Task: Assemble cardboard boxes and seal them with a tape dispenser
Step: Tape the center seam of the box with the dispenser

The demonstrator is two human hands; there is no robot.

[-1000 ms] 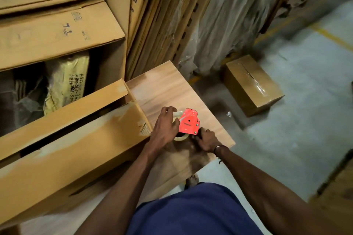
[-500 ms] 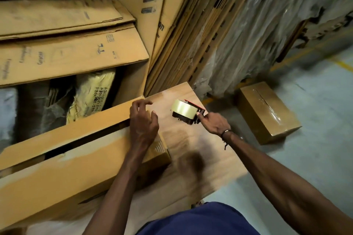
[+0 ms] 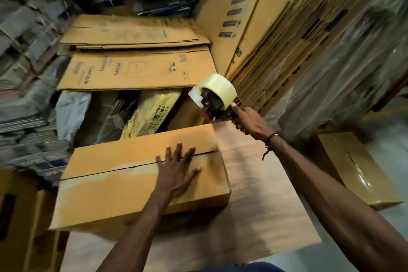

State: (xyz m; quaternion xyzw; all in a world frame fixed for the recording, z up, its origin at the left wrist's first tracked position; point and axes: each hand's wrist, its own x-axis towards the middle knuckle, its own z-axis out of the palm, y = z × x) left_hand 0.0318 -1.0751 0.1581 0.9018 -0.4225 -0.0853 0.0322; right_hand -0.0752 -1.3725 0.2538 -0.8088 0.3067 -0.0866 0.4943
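Since half a second earlier, your left hand (image 3: 176,172) moved from gripping the box's end to lying flat on top, fingers straight and spread across the seam where the two top flaps met. Your right hand (image 3: 249,121) lifted the tape dispenser (image 3: 215,97) up and away, to hang just past the box's far right corner; its fingers were wrapped tightly around the handle. The roll of pale tape faced you, with the blade end pointing left and down toward the box.

The long cardboard box (image 3: 123,179) lay on a wooden table (image 3: 260,194), at its left side, both flaps now closed and held down. No tape showed on the seam yet. This looked like the start of sealing: the flaps pinned, the dispenser poised to come down at the right end of the seam.

A smaller taped box (image 3: 357,172) sat on the floor to the right.
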